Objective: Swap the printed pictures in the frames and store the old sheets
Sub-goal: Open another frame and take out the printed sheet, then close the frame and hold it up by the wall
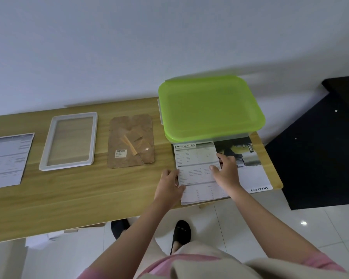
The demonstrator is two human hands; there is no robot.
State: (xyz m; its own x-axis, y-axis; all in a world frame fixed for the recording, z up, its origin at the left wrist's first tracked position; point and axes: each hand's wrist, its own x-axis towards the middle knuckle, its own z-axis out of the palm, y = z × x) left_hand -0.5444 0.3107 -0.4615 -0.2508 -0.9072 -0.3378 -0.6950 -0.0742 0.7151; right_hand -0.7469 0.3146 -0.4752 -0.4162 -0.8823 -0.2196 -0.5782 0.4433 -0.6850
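Note:
A printed "Specification" sheet (195,158) lies on top of a picture sheet marked "Smart Cab" (254,174) at the table's right end. My left hand (169,184) pinches the top sheet's left edge. My right hand (226,170) rests on its right edge with fingers curled over it. An empty white picture frame (46,154) lies flat left of centre. Its brown backing board (129,158) with a stand flap lies beside it. Another printed sheet (6,160) lies at the far left.
A clear storage box with a green lid (210,105) stands at the back right, over the sheets' far ends. The wooden table (89,194) ends just right of the sheets. A dark cabinet (320,158) stands at the right. My slippered feet show below.

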